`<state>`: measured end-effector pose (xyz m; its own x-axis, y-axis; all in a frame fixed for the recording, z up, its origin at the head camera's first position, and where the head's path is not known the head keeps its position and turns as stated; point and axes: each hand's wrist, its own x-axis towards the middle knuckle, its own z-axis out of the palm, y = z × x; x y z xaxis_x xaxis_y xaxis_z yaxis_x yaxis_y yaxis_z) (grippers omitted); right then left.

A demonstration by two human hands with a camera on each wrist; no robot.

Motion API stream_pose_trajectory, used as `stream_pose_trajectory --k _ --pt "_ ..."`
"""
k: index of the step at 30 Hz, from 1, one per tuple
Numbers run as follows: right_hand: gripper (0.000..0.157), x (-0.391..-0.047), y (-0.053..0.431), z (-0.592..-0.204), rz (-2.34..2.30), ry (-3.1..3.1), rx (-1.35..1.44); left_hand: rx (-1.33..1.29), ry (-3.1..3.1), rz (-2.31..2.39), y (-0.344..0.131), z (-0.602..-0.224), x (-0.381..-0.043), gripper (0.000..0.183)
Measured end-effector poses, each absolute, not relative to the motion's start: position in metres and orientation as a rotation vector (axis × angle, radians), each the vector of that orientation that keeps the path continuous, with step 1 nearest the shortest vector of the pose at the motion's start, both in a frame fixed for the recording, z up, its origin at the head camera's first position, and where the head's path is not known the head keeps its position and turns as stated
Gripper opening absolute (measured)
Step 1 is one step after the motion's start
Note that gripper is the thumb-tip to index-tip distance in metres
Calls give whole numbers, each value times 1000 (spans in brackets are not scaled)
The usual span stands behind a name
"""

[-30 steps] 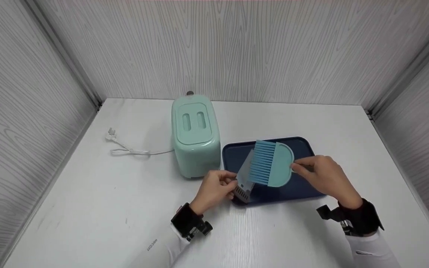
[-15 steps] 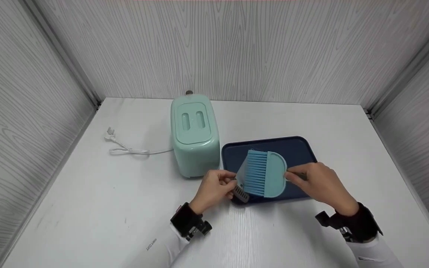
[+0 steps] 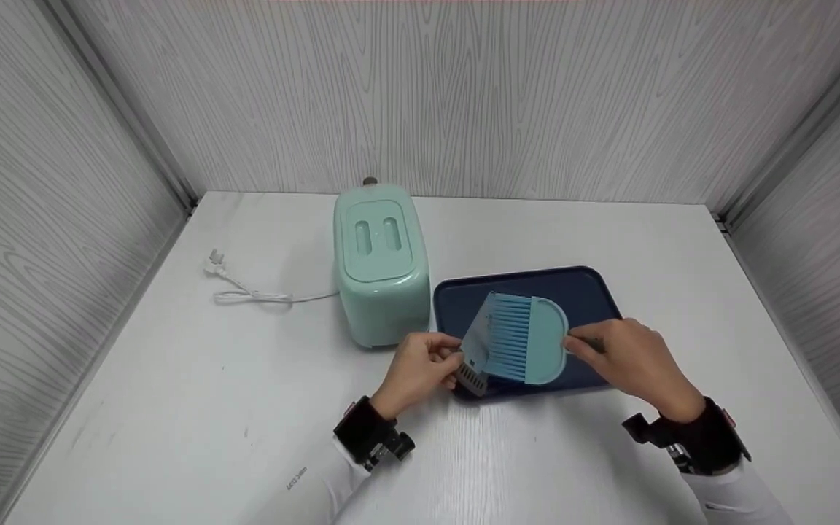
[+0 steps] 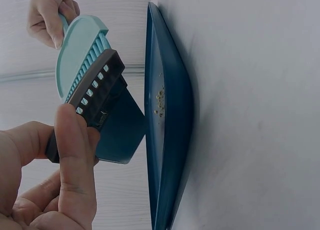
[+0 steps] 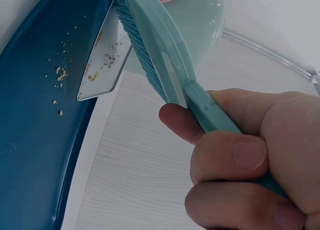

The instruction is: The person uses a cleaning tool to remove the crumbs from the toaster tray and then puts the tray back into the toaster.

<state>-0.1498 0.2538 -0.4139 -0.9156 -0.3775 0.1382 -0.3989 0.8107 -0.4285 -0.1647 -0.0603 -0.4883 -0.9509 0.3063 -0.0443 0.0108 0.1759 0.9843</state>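
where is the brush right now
In the head view, the brush is right of centre, held over the navy tray by the right hand, with the dustpan in the left hand just to its left.

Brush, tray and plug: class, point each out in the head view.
Brush (image 3: 544, 340): head view, on its mint body.
Tray (image 3: 582, 300): head view, on its blue floor.
Plug (image 3: 214, 264): head view, on its white body.

Could not read the lettering (image 3: 296, 478) on the left sleeve (image 3: 332, 483), too small in the head view. Could not follow the dustpan (image 3: 475, 339) under the bristles (image 3: 511, 337) there, nor make out crumbs (image 5: 61, 75) on the tray (image 3: 537, 284). Lost much of the brush handle (image 5: 212, 112) behind the right hand (image 3: 631, 357). Saw the left hand (image 3: 418, 368) cut to a sliver by the right wrist view's top edge.
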Motion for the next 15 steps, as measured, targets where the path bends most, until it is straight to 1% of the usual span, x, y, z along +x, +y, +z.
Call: stream_pose_trajectory --k 15 --pt "16 -162 264 -424 662 -2909 580 296 2207 1866 -59 -487 -164 27"
